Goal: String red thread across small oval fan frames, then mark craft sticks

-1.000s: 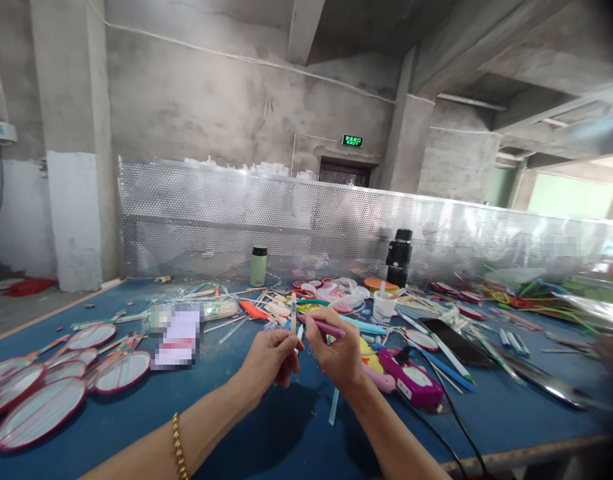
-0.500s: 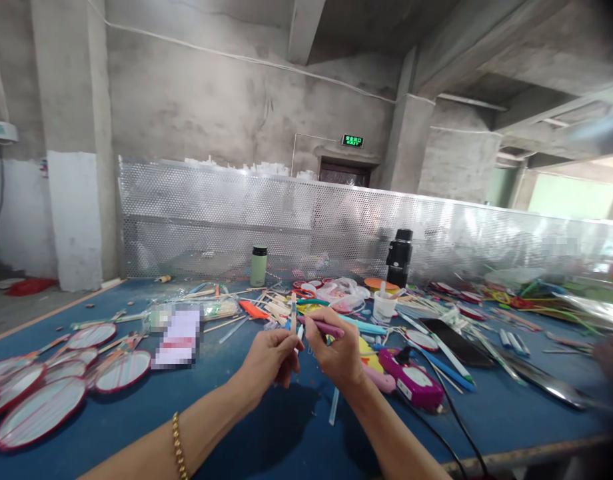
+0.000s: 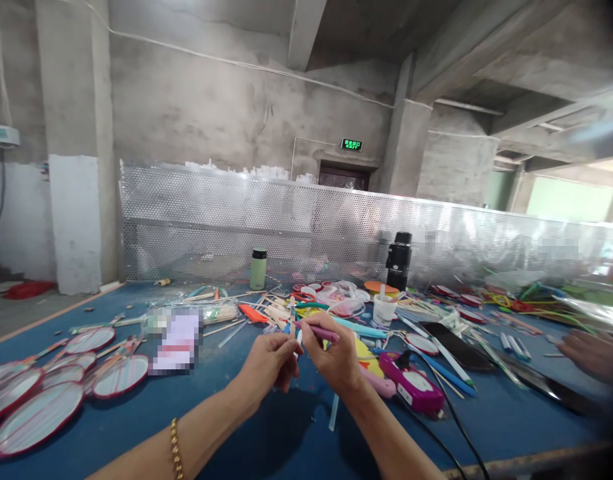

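The left hand is pinching a thin pale stick between thumb and fingertips, holding it upright so its long axis is running straight up from the grip, above the near middle of the blue table. The right hand is sitting just to the right of it, fingers pressed around a pink pen that is lying nearly level, its tip pointing left and nearly touching the stick partway up its length. The two hands are almost touching. A pink glue gun is lying near the right wrist, and round red-rimmed paddles are spreading over the near left. Another person's hand is resting at the far right edge.
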{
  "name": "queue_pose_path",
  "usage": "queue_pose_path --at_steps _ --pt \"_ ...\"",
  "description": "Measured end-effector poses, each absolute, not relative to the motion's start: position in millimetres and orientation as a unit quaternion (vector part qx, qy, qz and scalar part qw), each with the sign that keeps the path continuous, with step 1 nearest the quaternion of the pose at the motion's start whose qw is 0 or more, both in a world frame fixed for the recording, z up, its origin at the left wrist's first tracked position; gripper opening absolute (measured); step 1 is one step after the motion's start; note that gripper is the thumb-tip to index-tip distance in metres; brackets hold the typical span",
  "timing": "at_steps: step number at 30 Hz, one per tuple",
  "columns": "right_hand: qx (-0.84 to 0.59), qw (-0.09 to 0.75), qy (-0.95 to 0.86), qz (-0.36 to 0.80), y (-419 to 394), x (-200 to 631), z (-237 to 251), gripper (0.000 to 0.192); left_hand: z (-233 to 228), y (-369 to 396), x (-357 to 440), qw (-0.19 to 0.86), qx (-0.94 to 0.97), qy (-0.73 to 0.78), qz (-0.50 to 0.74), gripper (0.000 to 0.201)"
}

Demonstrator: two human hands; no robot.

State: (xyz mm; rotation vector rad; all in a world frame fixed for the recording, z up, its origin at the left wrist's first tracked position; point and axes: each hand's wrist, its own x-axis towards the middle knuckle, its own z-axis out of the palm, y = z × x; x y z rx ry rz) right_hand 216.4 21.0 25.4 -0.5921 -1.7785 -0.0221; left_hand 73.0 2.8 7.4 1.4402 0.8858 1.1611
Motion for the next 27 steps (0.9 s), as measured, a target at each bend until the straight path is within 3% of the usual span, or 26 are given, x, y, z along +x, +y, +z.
queue_pose_path --at_steps 27 --pt "-0.258 0.599 -0.757 -0.024 22.2 215.9 25.0 0.013 6.5 3.6 72.2 0.526 0.593 0.367 0.487 0.041"
